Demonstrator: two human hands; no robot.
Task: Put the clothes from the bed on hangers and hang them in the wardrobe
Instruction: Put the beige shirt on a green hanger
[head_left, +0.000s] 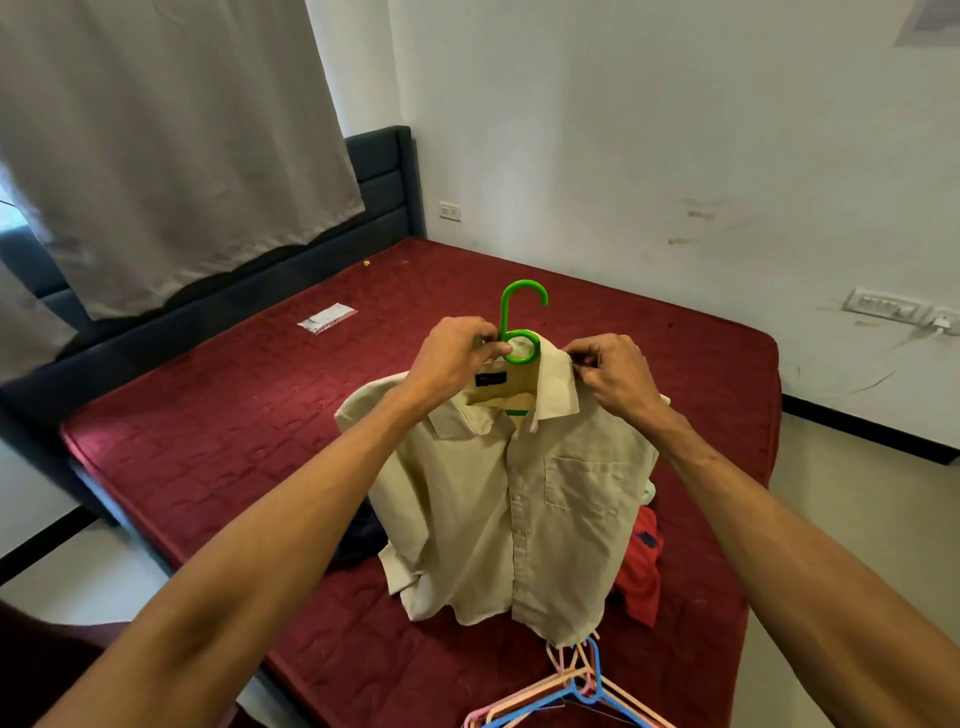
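Cream shirt (519, 493) hung on the green hanger (522, 312), held up over the middle of the bed (260, 415). Whether its hem touched the bed, I could not tell. The left hand (452, 358) gripped the hanger at the neck, just under the hook, with curled fingers. The right hand (613, 374) pinched the collar (558, 384) between thumb and fingers.

I judge that the step in hand was settling the collar and shoulders on the hanger, so this garment was nearly ready but not yet hung. The next move would call for releasing the collar, taking the hook and carrying the shirt away from the bed to the wardrobe, which was not in view.

The shirt looked light and a little creased, buttoned down the front, with one chest pocket and a dark label inside the neck. On the bed behind it lay a red garment (644, 566) and a dark garment (363, 540). Spare hangers (571, 691) lay at the near edge of the bed.
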